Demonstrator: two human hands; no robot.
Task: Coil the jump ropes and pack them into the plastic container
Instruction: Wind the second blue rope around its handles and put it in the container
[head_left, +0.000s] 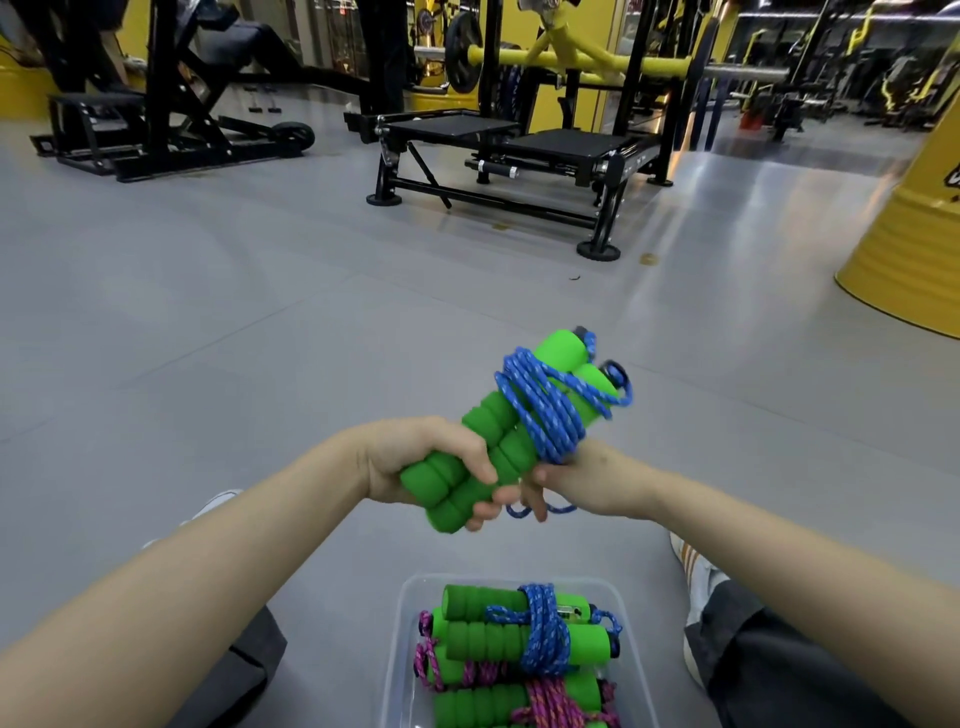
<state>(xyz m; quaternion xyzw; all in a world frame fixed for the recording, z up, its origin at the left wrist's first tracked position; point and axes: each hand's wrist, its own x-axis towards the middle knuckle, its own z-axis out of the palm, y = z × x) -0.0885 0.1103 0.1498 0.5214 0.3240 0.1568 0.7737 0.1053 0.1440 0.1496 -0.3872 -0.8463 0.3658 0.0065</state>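
Grey gym floor: clear plastic container, black weight bench, yellow drum.

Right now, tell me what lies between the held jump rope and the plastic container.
In the head view, only bare grey floor shows between the jump rope and the plastic container.

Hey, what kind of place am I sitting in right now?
Most likely a gym: a weight plate on a yellow bar, a black weight machine, and the jump rope you're holding.

Two green handles wound with blue rope are gripped by the left hand; the rope's end is pinched by the right hand above the plastic container.
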